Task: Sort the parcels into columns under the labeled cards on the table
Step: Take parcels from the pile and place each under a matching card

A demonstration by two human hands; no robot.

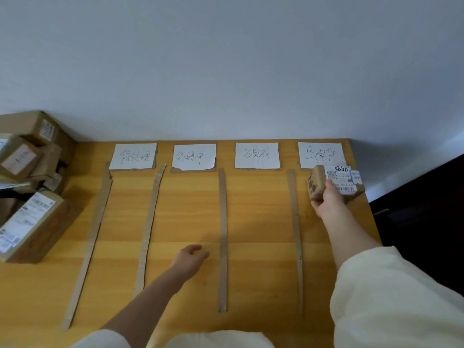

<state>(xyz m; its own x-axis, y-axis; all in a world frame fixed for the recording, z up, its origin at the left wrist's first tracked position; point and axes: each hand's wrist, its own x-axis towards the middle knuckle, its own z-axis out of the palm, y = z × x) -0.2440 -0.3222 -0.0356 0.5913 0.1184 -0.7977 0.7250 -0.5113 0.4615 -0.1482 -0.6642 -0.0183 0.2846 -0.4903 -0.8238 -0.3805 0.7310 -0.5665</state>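
Observation:
Four white handwritten cards lie along the table's far edge: first card [133,156], second card [193,156], third card [257,155], fourth card [320,154]. Cardboard strips such as the middle strip [222,237] mark the columns below them. My right hand [326,200] grips a small brown parcel [335,181] with a white shipping label, just under the fourth card at the far right. My left hand [192,256] hovers low over the second column, fingers loosely curled, holding nothing.
A heap of brown parcels [27,156] is stacked at the table's left end, with a larger labelled box [30,224] in front. The wooden table [261,247] ends at the right beside dark furniture [416,209]. A white wall stands behind.

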